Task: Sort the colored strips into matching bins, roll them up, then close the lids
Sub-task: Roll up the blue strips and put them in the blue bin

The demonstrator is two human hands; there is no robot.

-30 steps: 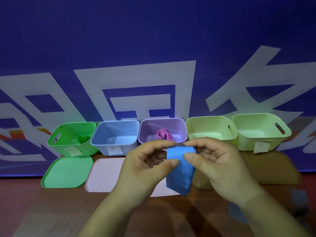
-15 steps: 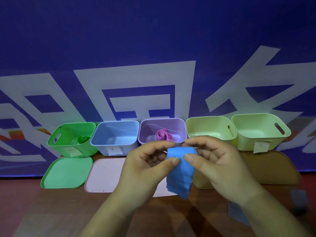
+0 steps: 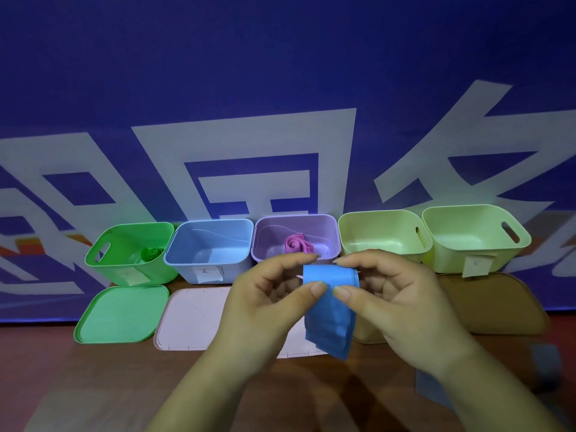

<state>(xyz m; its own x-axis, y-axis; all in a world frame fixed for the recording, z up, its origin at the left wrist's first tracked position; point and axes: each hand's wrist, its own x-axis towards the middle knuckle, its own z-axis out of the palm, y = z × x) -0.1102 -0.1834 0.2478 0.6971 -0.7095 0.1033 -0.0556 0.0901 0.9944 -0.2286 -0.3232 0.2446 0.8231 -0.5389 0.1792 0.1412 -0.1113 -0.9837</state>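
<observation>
Both hands hold a blue strip [image 3: 330,310] in front of the bins, its upper end curled into a roll and its tail hanging down. My left hand [image 3: 265,294] pinches the roll's left side with thumb and fingers. My right hand [image 3: 396,297] pinches its right side. Behind them stands a row of open bins: a green bin [image 3: 124,260] with a rolled green strip [image 3: 151,254], a blue bin [image 3: 212,244] with no strip in it, a purple bin [image 3: 327,226] with a rolled pink strip [image 3: 296,243], and two pale yellow-green bins [image 3: 383,235] [image 3: 473,238].
Lids lie flat on the brown table in front of the bins: a green lid [image 3: 120,314], a pale pink lid [image 3: 190,319] and a tan lid [image 3: 495,304]. A greyish-blue strip [image 3: 433,391] lies at the right near my forearm. A blue banner rises directly behind the bins.
The hanging tail of the blue strip has grown slightly shorter as my fingers turn the roll. Both hands stay in the same place.
</observation>
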